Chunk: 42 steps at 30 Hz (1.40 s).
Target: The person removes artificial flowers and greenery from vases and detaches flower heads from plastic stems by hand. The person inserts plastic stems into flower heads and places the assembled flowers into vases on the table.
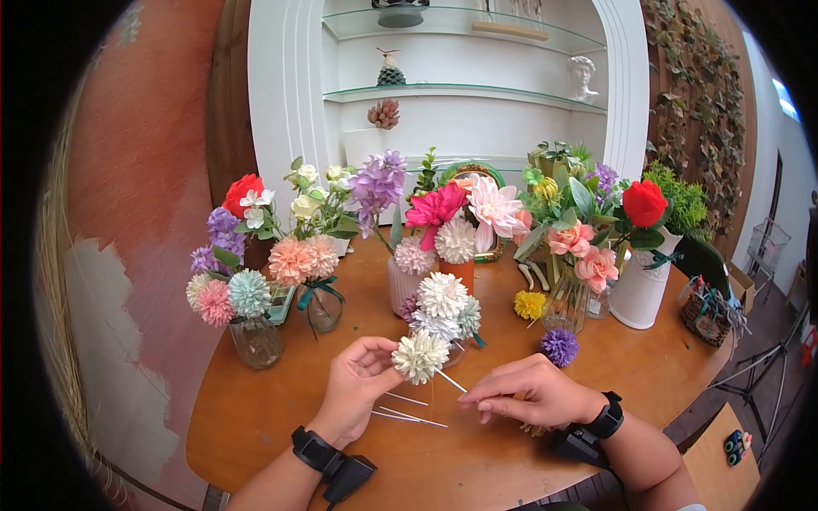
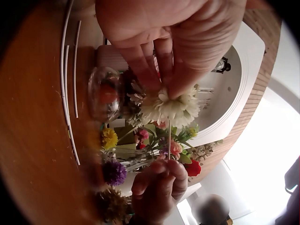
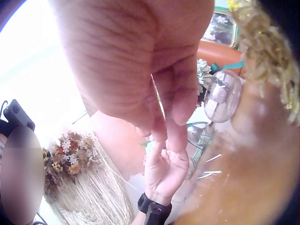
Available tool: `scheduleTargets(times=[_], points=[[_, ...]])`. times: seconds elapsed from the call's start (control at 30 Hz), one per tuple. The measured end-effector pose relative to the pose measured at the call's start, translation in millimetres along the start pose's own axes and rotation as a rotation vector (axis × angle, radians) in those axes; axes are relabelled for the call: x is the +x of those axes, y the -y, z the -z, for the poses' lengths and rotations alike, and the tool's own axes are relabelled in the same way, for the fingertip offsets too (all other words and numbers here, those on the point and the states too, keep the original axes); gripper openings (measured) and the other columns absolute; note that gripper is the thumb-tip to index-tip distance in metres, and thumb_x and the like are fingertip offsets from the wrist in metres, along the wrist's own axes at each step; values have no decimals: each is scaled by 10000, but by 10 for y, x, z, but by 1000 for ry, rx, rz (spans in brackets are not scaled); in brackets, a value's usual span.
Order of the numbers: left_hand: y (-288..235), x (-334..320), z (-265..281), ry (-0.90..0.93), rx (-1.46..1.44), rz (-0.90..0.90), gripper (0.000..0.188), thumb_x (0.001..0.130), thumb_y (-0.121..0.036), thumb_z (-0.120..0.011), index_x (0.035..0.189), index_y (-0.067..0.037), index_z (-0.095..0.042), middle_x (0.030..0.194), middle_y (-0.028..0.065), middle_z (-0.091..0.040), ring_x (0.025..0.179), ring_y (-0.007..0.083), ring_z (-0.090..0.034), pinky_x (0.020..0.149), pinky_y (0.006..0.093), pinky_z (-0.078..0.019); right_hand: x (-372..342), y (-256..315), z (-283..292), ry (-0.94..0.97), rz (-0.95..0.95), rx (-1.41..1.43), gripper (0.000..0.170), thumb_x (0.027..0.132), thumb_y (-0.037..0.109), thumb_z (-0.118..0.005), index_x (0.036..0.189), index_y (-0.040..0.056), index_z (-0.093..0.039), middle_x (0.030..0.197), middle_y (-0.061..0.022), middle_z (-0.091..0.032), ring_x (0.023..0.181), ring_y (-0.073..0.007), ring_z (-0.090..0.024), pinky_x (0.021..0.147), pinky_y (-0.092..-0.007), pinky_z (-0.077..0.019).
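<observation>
My left hand (image 1: pixel 362 383) pinches a cream pom-pom flower (image 1: pixel 420 357) at its petals, over the middle of the table. From the bloom a thin white stem (image 1: pixel 452 380) slants down to the right, its lower end pinched between the thumb and fingers of my right hand (image 1: pixel 537 392). The left wrist view shows this flower (image 2: pixel 180 111) with the stem running straight between both hands. Loose white stems (image 1: pixel 409 416) lie on the wooden table near my left hand. Just behind the held flower, a bunch of white and pale pom-poms (image 1: pixel 443 295) hides most of its glass vase.
Glass jars of flowers (image 1: pixel 257 345) stand at the left, with a white pitcher (image 1: pixel 639 294) at the right. A yellow pom-pom (image 1: pixel 529 304) and a purple pom-pom (image 1: pixel 560 347) lie beyond my right hand. A wicker basket (image 1: pixel 705 325) sits by the table's right edge.
</observation>
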<state>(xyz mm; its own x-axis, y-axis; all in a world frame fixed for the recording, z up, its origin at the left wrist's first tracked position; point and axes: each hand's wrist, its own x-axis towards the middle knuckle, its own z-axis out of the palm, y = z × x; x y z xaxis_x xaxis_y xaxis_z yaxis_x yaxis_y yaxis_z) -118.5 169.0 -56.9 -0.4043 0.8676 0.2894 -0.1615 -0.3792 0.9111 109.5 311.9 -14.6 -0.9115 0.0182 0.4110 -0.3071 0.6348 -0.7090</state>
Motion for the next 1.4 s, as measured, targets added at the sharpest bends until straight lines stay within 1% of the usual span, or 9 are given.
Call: scheduleTargets(times=[0.27, 0.37, 0.47, 0.63, 1.0, 1.1, 1.17, 1.23, 1.4], points=[[12, 7, 2, 12, -93, -26, 347, 867, 50, -659, 1185, -16, -537, 1194, 101, -615, 1079, 171, -618, 925, 325, -532, 3, -24, -4, -47, -79, -32, 215, 915, 10, -623, 1118, 11, -693, 925, -109, -723, 755, -160, -718, 690, -282, -566], [11, -6, -18, 5, -46, 116, 364, 875, 14, -675, 1217, -6, -554, 1152, 104, -634, 999, 155, -635, 831, 302, -543, 4, 9, -3, -97, -71, -48, 201, 911, 27, -642, 1103, 16, -701, 912, -103, -726, 754, -158, -719, 685, -279, -566], [-53, -67, -90, 217, 65, 251, 318, 914, -127, -694, 1198, 5, -636, 965, 16, -666, 769, 72, -600, 624, 211, -480, -2, -5, -22, -76, -105, -3, 192, 907, 47, -661, 1091, 20, -705, 912, -99, -726, 754, -157, -719, 683, -278, -565], [-18, -117, -137, 297, 121, 311, 333, 918, -156, -697, 1212, -5, -655, 906, 9, -681, 728, 51, -566, 612, 204, -471, 3, -79, -60, 18, 12, -13, 201, 904, 73, -677, 1099, 34, -705, 938, -98, -725, 761, -161, -710, 677, -276, -560], [75, -90, -112, 305, 150, 249, 189, 947, -154, -655, 1048, 0, -616, 994, 119, -686, 706, 90, -599, 532, 201, -458, 19, -35, -112, 148, -10, 1, 248, 914, 180, -684, 1126, 51, -680, 1021, -77, -696, 778, -179, -676, 650, -278, -546], [29, -49, -119, 285, 48, 208, 190, 972, -171, -616, 1043, 5, -615, 991, 136, -686, 697, 106, -609, 507, 191, -447, 19, -90, -76, 84, 55, -103, 228, 914, 190, -684, 1085, 39, -673, 1052, -71, -687, 797, -170, -681, 657, -268, -548], [44, -60, -102, 287, 54, 224, 206, 979, -174, -606, 1069, 11, -617, 975, 137, -690, 678, 100, -609, 494, 185, -437, 15, -115, -73, -123, -23, -161, 222, 909, 183, -692, 1071, 34, -662, 1058, -66, -682, 825, -150, -681, 647, -263, -548], [58, -70, -80, 291, 63, 255, 243, 991, -180, -585, 1123, 22, -621, 943, 138, -699, 639, 88, -608, 469, 172, -416, 20, -91, -78, -267, -54, -27, 354, 878, 145, -729, 1184, 28, -594, 1116, -82, -650, 879, -152, -684, 621, -257, -548], [-47, -109, -162, 349, 164, 308, 221, 918, -137, -694, 1064, 27, -670, 894, 85, -707, 717, 80, -634, 615, 206, -483, 25, -57, -86, -335, -22, 15, 488, 841, 144, -767, 1263, 53, -541, 1193, -82, -595, 984, -161, -658, 660, -245, -573]])
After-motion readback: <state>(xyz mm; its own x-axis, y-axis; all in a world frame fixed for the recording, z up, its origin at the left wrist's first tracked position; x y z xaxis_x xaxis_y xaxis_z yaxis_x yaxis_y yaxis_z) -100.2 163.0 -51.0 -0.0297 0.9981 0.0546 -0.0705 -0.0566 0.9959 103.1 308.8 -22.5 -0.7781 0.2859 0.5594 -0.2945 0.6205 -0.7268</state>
